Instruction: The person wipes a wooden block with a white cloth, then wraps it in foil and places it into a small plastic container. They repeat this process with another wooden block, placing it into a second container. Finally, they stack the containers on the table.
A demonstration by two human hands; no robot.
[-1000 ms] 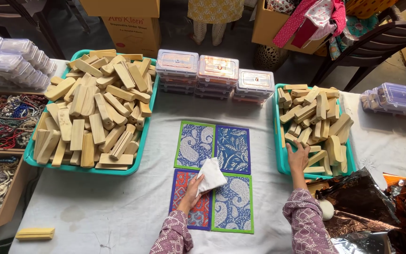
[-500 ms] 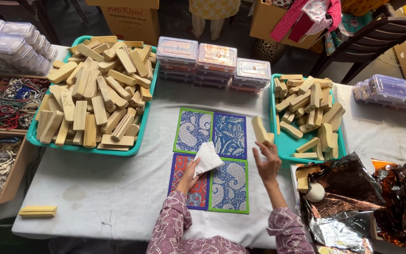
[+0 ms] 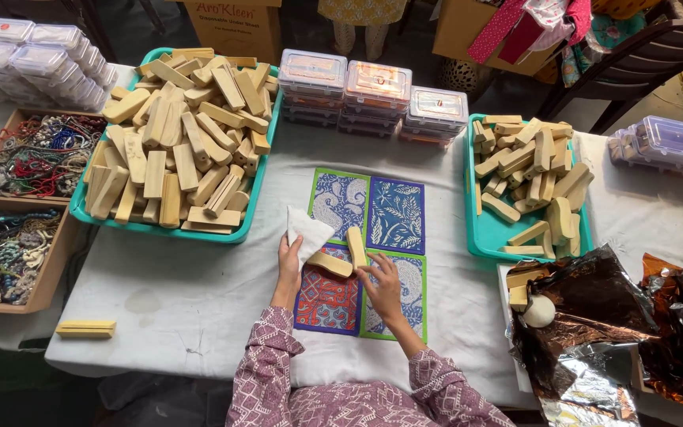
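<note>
At frame's left edge: open boxes of tangled bead strings (image 3: 33, 154); a loose wooden piece (image 3: 85, 328) lies low on the white tablecloth (image 3: 191, 300).
Upper left: big teal tray (image 3: 81, 212) heaped with pale wooden blocks (image 3: 179, 138).
Top centre: stacked clear lidded boxes (image 3: 377, 95).
Centre: patterned mats (image 3: 365, 253), blue, red and green-edged.
Left hand (image 3: 288, 265): fingers closed on a white folded cloth (image 3: 307, 233), pressed to a wooden block (image 3: 330, 263).
Right hand (image 3: 381, 285): fingers loosely spread, tips steadying a second, upright block (image 3: 356, 247); not fully gripped.
Blocks' look: smooth, cream-yellow, rounded ends, lying on the mats mid-frame.
Risk: the upright block could tip or slide off, I judge, since only fingertips hold it.
Right: smaller teal tray (image 3: 488, 237), half-filled with blocks.
Lower right: crumpled metallic foil (image 3: 602, 316).
</note>
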